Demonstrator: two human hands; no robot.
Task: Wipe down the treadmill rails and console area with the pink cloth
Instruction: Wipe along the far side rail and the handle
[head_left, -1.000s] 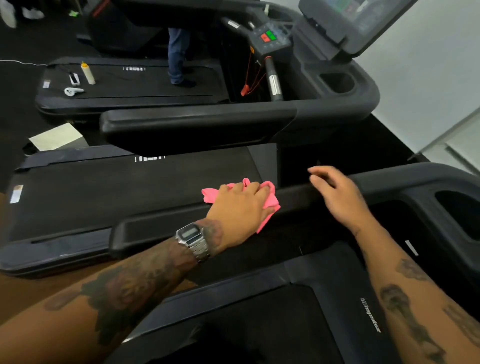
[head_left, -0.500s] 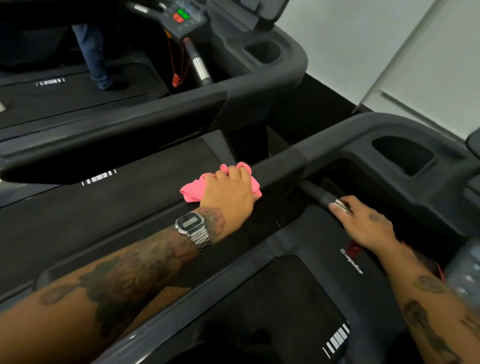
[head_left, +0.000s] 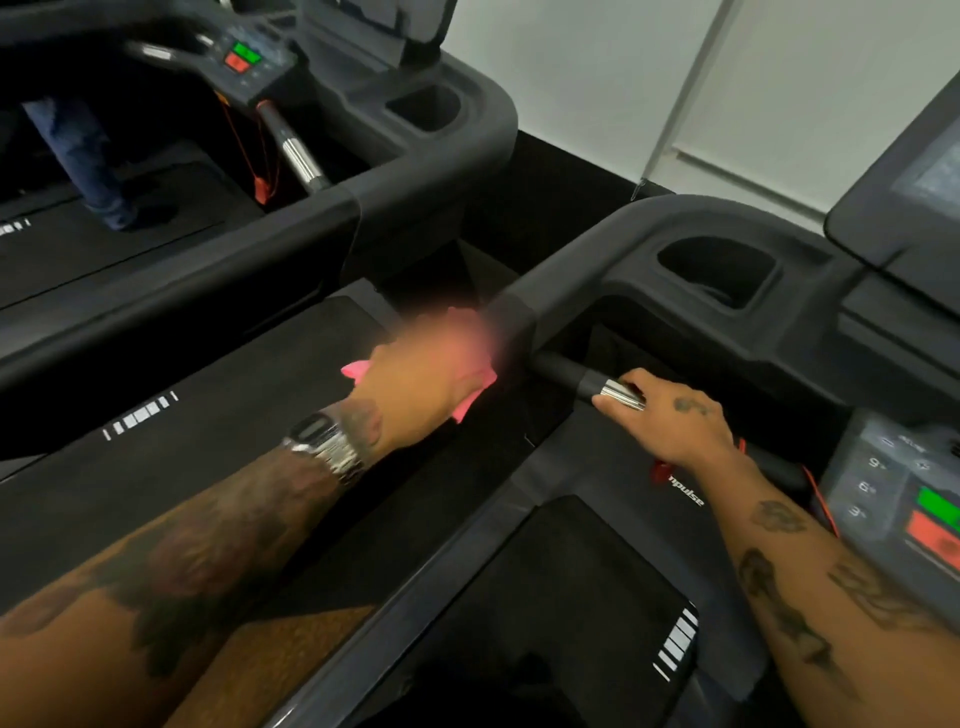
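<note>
My left hand (head_left: 421, 374) presses the pink cloth (head_left: 470, 400) onto the dark side rail (head_left: 561, 275) of the treadmill I stand on; the hand and cloth are motion-blurred. The cloth shows at both sides of the hand. My right hand (head_left: 670, 421) rests on the inner handlebar (head_left: 582, 376), fingers curled over its silver sensor section. The console (head_left: 893, 483) with green and red buttons lies at the right edge, below a tilted screen (head_left: 904, 197).
A cup holder recess (head_left: 717, 270) sits in the console shelf. A second treadmill (head_left: 311, 218) stands close on the left, with its own console and a red safety cord. A person's jeans leg (head_left: 78, 156) stands on a belt at far left. White wall behind.
My left hand has slid the cloth forward along the rail toward the console corner. My right hand left the rail, dropped to the inner handlebar and stayed there. The view swung right.
</note>
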